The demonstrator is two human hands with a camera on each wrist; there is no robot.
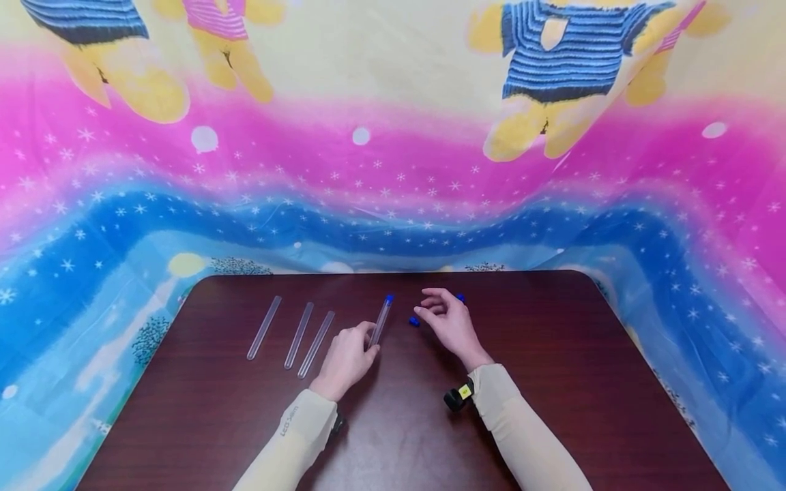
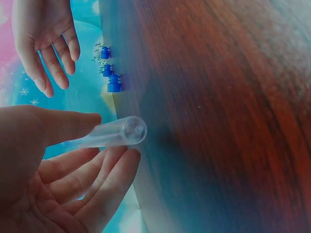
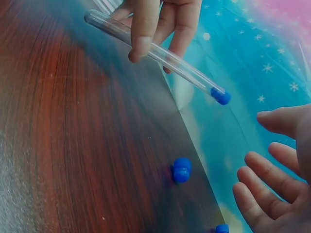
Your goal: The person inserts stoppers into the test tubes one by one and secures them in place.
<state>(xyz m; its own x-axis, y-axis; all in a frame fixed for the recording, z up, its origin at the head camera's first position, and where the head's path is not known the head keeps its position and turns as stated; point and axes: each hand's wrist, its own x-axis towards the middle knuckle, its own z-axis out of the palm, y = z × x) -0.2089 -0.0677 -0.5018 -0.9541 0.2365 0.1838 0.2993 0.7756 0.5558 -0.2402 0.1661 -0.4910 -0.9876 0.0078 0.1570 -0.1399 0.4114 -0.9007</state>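
Between thumb and fingers, my left hand [image 1: 345,361] pinches a clear test tube [image 1: 380,324] with a blue stopper [image 3: 221,95] in its top end. The tube is raised and tilted; its rounded bottom points at the camera in the left wrist view. To the right, my right hand [image 1: 451,324] hovers with fingers spread and relaxed, holding nothing. Loose blue stoppers lie near it: one [image 1: 414,321] by the thumb side, another [image 1: 460,298] partly covered by the hand. Three loose stoppers [image 2: 114,83] show in a row in the left wrist view.
Three uncapped test tubes lie on the dark wooden table [image 1: 393,436] left of my left hand, the leftmost tube [image 1: 264,329] set somewhat apart from the other two [image 1: 299,337]. A printed cloth [image 1: 368,177] hangs around the table's far and side edges.
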